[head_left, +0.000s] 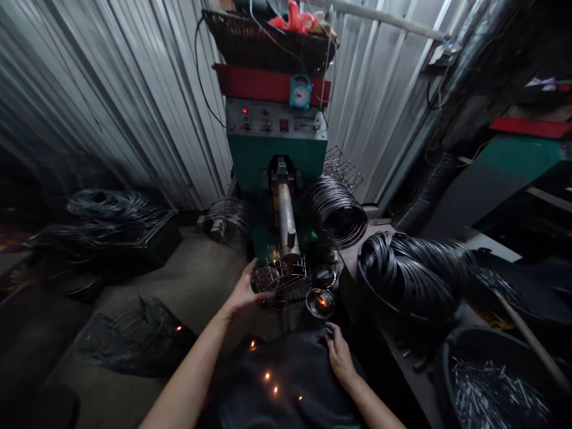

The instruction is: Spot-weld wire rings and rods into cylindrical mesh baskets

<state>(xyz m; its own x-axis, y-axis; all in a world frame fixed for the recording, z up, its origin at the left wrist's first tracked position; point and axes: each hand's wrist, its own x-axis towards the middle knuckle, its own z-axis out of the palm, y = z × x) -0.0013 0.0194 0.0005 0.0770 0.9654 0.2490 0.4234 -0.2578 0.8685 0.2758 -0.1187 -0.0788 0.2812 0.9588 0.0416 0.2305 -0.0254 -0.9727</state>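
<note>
My left hand (245,290) grips the left side of a round wire cage (282,280) that sits on the end of the steel arm (286,217) of a green welding machine (276,156). Small orange sparks glow below the cage, over my dark lap. My right hand (339,356) rests low at my lap, fingers curled around something small and dark that I cannot make out. A small metal bowl (320,302) with an orange glow inside lies just above that hand.
Coils of black wire rings (336,210) hang right of the machine, and more fill a black tub (409,275). A bin of short metal rods (496,393) stands at the lower right. Finished wire cages (134,333) and crates (111,229) lie on the floor to the left. Corrugated metal walls stand behind.
</note>
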